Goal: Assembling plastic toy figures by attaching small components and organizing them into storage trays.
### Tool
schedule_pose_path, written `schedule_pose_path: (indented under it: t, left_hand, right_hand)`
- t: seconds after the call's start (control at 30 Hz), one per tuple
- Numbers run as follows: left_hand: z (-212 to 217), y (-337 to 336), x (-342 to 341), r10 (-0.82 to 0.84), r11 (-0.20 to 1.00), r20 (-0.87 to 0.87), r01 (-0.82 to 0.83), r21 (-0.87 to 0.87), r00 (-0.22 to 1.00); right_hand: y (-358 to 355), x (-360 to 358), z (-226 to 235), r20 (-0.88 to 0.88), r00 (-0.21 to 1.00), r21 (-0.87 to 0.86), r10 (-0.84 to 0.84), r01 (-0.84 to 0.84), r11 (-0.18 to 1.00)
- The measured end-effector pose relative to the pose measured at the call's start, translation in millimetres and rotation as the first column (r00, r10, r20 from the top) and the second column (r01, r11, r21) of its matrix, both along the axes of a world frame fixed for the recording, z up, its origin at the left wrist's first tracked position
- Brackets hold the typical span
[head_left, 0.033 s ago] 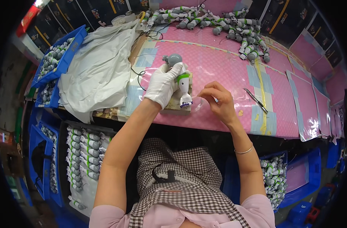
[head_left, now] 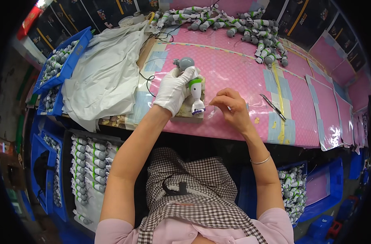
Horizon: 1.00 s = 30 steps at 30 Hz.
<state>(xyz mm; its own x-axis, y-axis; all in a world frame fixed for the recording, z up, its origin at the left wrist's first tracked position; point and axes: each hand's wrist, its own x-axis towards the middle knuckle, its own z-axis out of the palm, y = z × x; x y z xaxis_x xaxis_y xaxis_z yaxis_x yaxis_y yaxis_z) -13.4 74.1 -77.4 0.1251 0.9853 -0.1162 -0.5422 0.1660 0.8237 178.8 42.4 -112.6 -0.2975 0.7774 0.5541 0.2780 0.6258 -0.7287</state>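
My left hand [head_left: 172,90], in a white glove, is closed round a toy limb part [head_left: 196,90]. The part is white with a green band, a grey rounded end [head_left: 186,63] pointing away from me and a purple-trimmed end nearer to me. Beneath it lies a small block [head_left: 188,118] at the table's front. A thin wire stretches leftward from the grey end. Just right of the purple-trimmed end, my bare right hand [head_left: 234,110] has thumb and forefinger pinched together; anything between them is too fine to make out.
Similar toy parts [head_left: 250,34] are heaped at the table's back. A black pen-like tool [head_left: 273,107] lies right. White sheeting [head_left: 106,73] and a blue bin [head_left: 82,46] stand left. Below are a tray of lined-up parts [head_left: 97,162] and another blue bin [head_left: 335,179].
My right hand has shifted slightly left, its pinched fingertips closer to the purple-trimmed end. My left hand and the toy part have hardly moved.
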Motion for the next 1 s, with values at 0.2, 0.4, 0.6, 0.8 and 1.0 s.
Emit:
schedule_pose_path:
  t: [0.2, 0.4, 0.6, 0.8, 1.0]
  left_hand:
    - [3, -5, 0, 0.020, 1.000, -0.034, -0.020, 0.017, 0.999]
    - [1, -2, 0, -0.001, 1.000, 0.010, 0.001, 0.001, 1.000]
    - [2, -3, -2, -0.004, 1.000, -0.012, 0.004, 0.003, 1.000]
    - [0, 0, -1, 0.005, 1.000, -0.020, -0.005, 0.010, 1.000]
    - [-2, -1, 0, 0.020, 1.000, 0.023, -0.020, 0.019, 1.000]
  right_hand:
    - [2, -12, 6, -0.055, 0.997, 0.088, -0.062, 0.066, 0.994]
    - [-4, -6, -2, -0.079, 0.996, -0.015, 0.047, -0.048, 0.999]
    - [-6, -13, 8, -0.082, 0.996, 0.005, 0.043, -0.043, 0.999]
    - [-7, -14, 4, 0.008, 1.000, 0.107, 0.027, -0.028, 0.994]
    - [-10, -14, -7, -0.002, 0.998, 0.190, -0.059, 0.058, 0.980]
